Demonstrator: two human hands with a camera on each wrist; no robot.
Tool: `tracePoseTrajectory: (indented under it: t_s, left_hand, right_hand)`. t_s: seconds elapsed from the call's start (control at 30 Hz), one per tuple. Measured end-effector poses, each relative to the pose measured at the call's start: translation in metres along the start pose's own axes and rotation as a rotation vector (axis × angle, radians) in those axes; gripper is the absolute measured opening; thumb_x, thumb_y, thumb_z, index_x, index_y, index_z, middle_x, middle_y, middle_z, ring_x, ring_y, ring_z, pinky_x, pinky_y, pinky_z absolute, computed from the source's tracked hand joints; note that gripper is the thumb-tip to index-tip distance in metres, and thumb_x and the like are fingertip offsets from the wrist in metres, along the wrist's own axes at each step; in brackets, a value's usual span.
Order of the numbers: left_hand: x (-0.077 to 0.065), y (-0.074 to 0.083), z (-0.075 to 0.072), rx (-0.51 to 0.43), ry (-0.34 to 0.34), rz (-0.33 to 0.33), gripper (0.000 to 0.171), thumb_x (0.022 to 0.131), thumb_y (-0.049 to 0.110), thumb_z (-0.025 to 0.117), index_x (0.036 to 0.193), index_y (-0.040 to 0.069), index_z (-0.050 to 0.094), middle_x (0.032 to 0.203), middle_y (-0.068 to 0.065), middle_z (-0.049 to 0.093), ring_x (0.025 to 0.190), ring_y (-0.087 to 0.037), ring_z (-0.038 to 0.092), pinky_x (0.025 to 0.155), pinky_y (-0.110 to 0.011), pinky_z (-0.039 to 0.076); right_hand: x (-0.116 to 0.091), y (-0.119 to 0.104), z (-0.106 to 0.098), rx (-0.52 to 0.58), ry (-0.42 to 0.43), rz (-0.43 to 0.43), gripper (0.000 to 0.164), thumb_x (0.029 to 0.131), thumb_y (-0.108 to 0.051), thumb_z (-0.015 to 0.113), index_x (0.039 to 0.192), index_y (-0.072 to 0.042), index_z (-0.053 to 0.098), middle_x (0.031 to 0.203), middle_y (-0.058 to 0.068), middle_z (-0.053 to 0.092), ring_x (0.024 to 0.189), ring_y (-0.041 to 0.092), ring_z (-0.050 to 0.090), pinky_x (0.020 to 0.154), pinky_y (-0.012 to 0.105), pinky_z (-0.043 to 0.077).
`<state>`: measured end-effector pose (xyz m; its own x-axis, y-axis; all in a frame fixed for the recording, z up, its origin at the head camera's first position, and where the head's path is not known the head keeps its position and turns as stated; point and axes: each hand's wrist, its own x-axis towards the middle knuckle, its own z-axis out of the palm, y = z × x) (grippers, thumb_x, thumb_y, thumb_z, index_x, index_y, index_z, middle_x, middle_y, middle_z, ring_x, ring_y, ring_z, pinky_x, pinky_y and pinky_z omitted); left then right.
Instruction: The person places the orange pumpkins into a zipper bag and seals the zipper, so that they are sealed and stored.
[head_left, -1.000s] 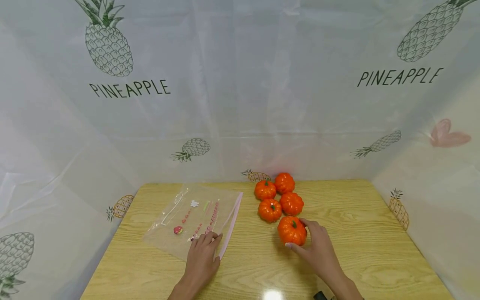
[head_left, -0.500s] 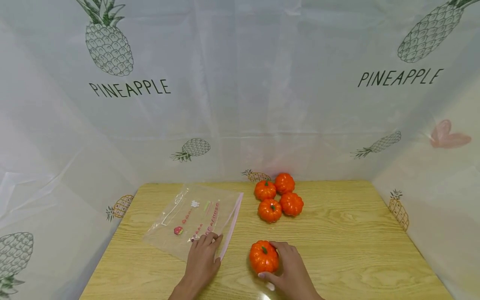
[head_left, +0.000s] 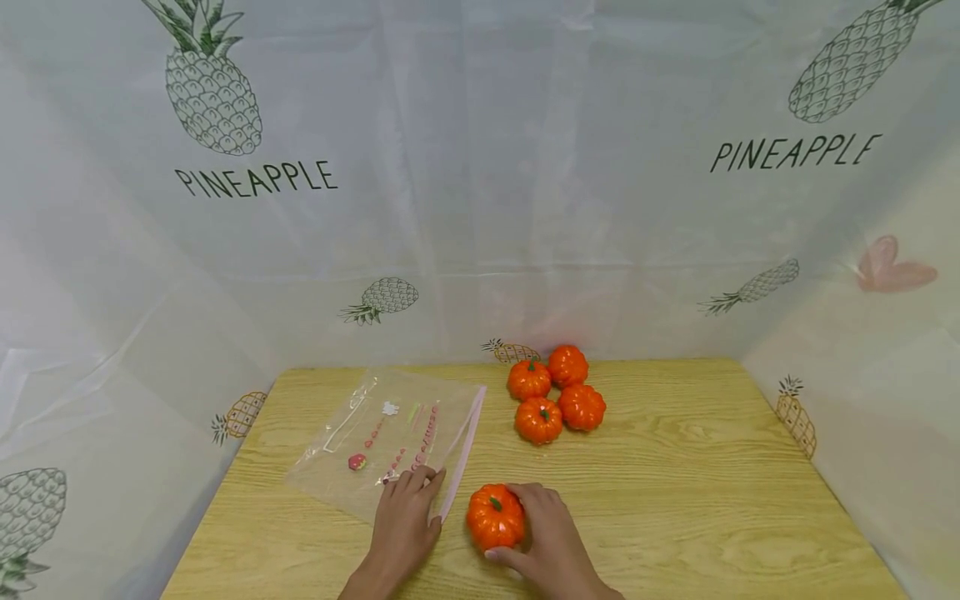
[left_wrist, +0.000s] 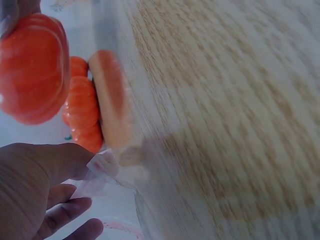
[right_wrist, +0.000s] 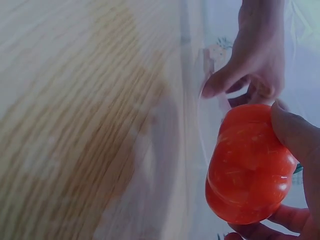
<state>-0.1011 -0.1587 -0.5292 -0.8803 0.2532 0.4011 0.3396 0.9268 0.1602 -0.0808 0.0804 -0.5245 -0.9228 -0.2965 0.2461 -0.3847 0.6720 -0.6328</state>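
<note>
One orange toy pumpkin is gripped in my right hand; left of it, my left hand pinches a clear zip bag; four matching pumpkins sit beyond my right grip.

A wood-grain table stands inside a curtained booth, a makeshift tabletop studio by its look, though whether in a home, an office or a lab cannot be told. Pale sheeting hangs creased behind the table and along its left and right sides, screening off what lies beyond. Sketched pineapples and the word "PINEAPPLE" in dark capitals decorate it, with smaller orange pineapples near the table's edges and a pink heart-shaped print at right, more household curtain than laboratory screen. Glossy pumpkins and a clear zip bag add to the staged look.
</note>
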Motion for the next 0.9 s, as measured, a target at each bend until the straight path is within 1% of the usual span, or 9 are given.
tracePoseTrajectory:
  t_s: [0.1, 0.3, 0.5, 0.67, 0.9]
  left_hand:
    - [0.000, 0.001, 0.000, -0.008, -0.010, -0.005, 0.065, 0.061, 0.010, 0.097, 0.123, 0.004, 0.078, 0.109, 0.002, 0.066, 0.097, -0.021, 0.060, 0.087, -0.043, 0.050]
    - [0.000, 0.001, 0.000, -0.013, -0.027, -0.012, 0.065, 0.062, 0.011, 0.097, 0.124, 0.005, 0.077, 0.110, 0.003, 0.066, 0.098, -0.021, 0.060, 0.088, -0.044, 0.050]
    - [0.001, 0.001, 0.000, -0.021, -0.042, -0.021, 0.064, 0.063, 0.011, 0.097, 0.124, 0.005, 0.077, 0.111, 0.003, 0.065, 0.099, -0.022, 0.060, 0.088, -0.044, 0.049]
    - [0.001, 0.001, 0.001, -0.027, -0.036, -0.024, 0.065, 0.063, 0.010, 0.097, 0.124, 0.004, 0.077, 0.111, 0.002, 0.066, 0.099, -0.022, 0.061, 0.088, -0.045, 0.050]
    - [0.001, 0.000, 0.002, -0.031, -0.018, -0.019, 0.067, 0.061, 0.010, 0.097, 0.125, 0.003, 0.077, 0.109, 0.001, 0.066, 0.099, -0.021, 0.061, 0.087, -0.044, 0.050]
  right_hand:
    - [0.003, -0.004, 0.004, -0.005, 0.007, -0.012, 0.080, 0.075, -0.050, 0.092, 0.137, -0.010, 0.062, 0.130, -0.002, 0.064, 0.117, 0.023, 0.058, 0.100, 0.051, 0.050]
    - [0.010, -0.011, 0.010, -0.002, -0.013, 0.003, 0.080, 0.075, -0.048, 0.093, 0.138, -0.009, 0.061, 0.131, 0.000, 0.063, 0.119, 0.025, 0.058, 0.101, 0.054, 0.050]
    - [0.016, -0.016, 0.019, 0.001, 0.024, -0.011, 0.078, 0.075, -0.044, 0.095, 0.136, -0.008, 0.062, 0.128, 0.000, 0.064, 0.116, 0.024, 0.058, 0.100, 0.051, 0.051]
    - [0.023, -0.017, 0.024, -0.020, 0.033, -0.010, 0.078, 0.076, -0.045, 0.094, 0.136, -0.008, 0.061, 0.127, 0.002, 0.065, 0.116, 0.024, 0.059, 0.101, 0.050, 0.051]
    - [0.034, -0.015, 0.031, -0.043, 0.036, -0.021, 0.078, 0.076, -0.042, 0.094, 0.137, -0.007, 0.061, 0.127, 0.004, 0.065, 0.115, 0.023, 0.058, 0.100, 0.049, 0.052]
